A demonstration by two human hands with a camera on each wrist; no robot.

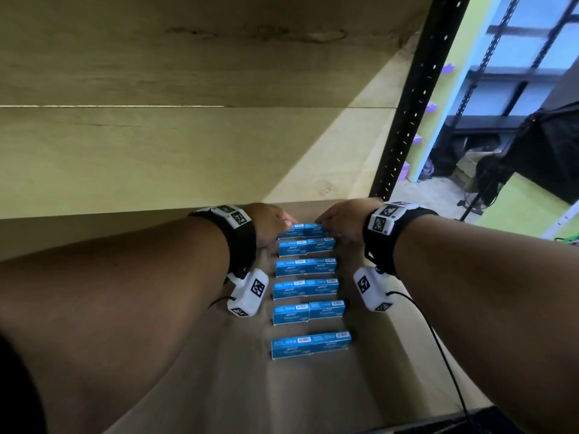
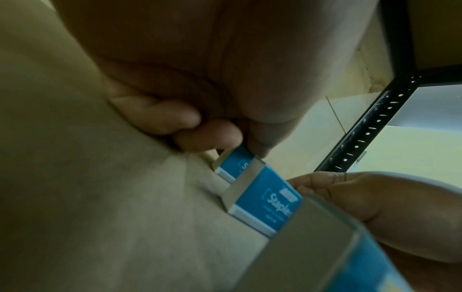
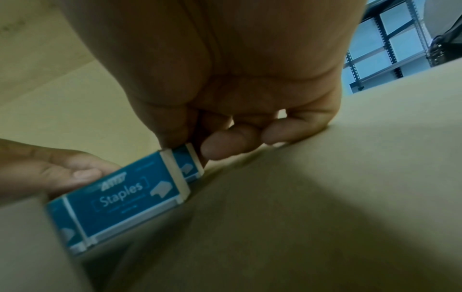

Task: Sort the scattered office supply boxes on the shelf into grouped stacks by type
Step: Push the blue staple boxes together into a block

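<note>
Rectangular blue cardboard staple boxes (image 1: 303,230) between both hands.

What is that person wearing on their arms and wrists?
Both forearms are bare, no sleeves. Each wrist carries a black strap with a white block printed with black-and-white square codes: left strap, right strap. Below each hangs a small white pod, left, right, with similar codes and a thin black cable.
</note>
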